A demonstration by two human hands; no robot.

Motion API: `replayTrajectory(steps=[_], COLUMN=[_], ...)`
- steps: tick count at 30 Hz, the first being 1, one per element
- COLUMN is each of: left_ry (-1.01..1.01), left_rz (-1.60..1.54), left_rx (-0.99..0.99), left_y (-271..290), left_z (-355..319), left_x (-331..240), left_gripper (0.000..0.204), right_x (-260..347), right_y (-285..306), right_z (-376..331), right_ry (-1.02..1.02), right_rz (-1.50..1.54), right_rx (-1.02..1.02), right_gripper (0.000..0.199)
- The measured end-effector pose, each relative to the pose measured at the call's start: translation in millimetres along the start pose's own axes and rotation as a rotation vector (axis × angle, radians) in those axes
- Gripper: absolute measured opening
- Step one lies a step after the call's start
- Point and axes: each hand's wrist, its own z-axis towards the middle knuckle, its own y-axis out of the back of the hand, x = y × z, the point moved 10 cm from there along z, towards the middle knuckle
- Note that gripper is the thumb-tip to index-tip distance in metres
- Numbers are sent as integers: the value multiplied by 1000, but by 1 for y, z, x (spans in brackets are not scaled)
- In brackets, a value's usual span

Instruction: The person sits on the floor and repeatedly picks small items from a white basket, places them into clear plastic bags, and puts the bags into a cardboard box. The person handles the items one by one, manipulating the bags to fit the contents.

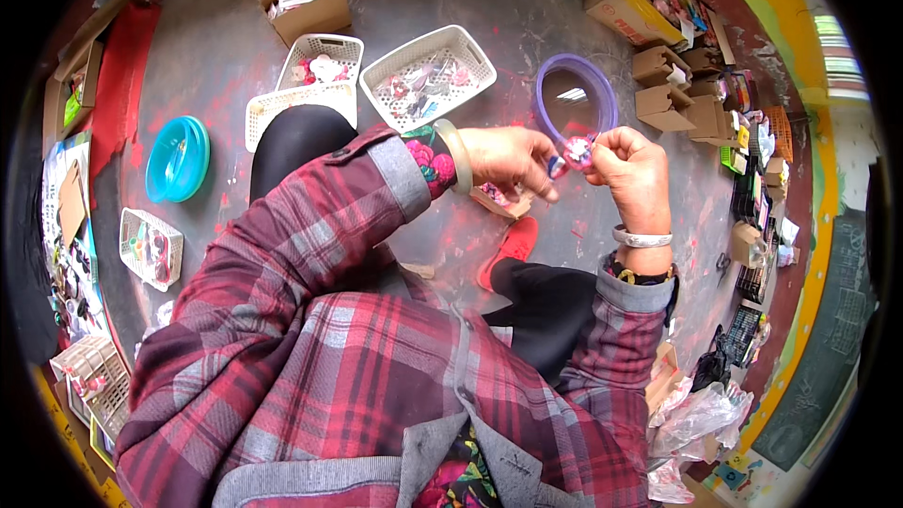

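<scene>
My right hand (635, 172) is closed in a pinch on a small shiny pink trinket (578, 151), too small to name more exactly. Just left of it, my left hand (513, 158) has its thumb and finger closed at a small blue, white and red bit (557, 166). Whether this bit is joined to the trinket I cannot tell. Both hands are raised in front of me, close together, with the purple-rimmed basin (611, 94) beyond them. Partly hidden under my left hand is a small open carton (509, 208) with pink pieces.
White plastic baskets (428, 44) with small packets and trinkets stand ahead on the floor. A cardboard box (320, 17) is behind them. Teal basins (179, 159) and a small white basket (152, 249) lie left. Several cartons (663, 109) and plastic bags (701, 423) line the right wall.
</scene>
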Motion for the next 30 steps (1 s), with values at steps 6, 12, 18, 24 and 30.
replayTrajectory(steps=[6,12,18,24,30], left_ry=[-16,-19,10,-2,-61], left_rz=[-133,-70,-168,-143,-73], left_rx=[-123,-103,-25,-3,-66], left_y=[15,12,-1,-1,5], left_z=[-2,-4,-5,-3,-2], left_x=[1,-5,-5,-7,-12], left_gripper=[19,19,26,26,24], right_x=[-21,-19,-27,-8,-7], right_y=[-11,-11,-3,3,1], right_z=[-6,-9,-9,-10,-11], right_ry=[-21,33,106,319,309], right_rz=[262,229,91,21,4], right_rx=[18,112,189,142,193], right_gripper=[8,6,5,6,6])
